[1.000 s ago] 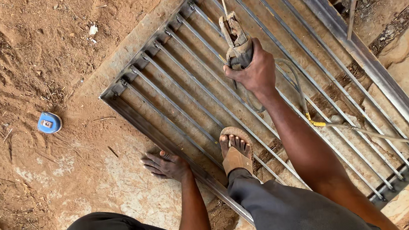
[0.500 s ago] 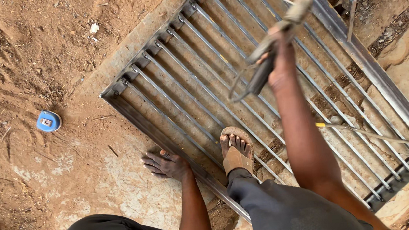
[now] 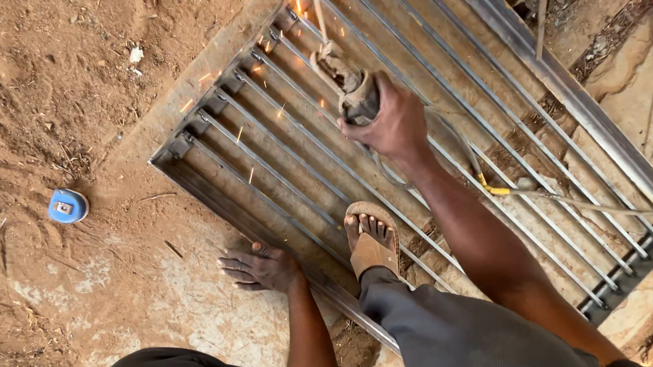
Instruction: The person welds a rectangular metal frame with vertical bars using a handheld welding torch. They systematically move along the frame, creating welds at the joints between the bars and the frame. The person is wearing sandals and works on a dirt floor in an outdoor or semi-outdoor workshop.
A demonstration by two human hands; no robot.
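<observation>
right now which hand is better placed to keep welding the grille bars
Right. The right hand grips the welding electrode holder over the metal grille, sparks at its rod's tip; the left hand is flat on the ground.

One head-worn camera looks steeply down — almost straight at the dirt ground [image 3: 36, 99] — from close above the person's own arms and knees; the metal grille [image 3: 571, 99] runs diagonally across the frame's upper right.
</observation>
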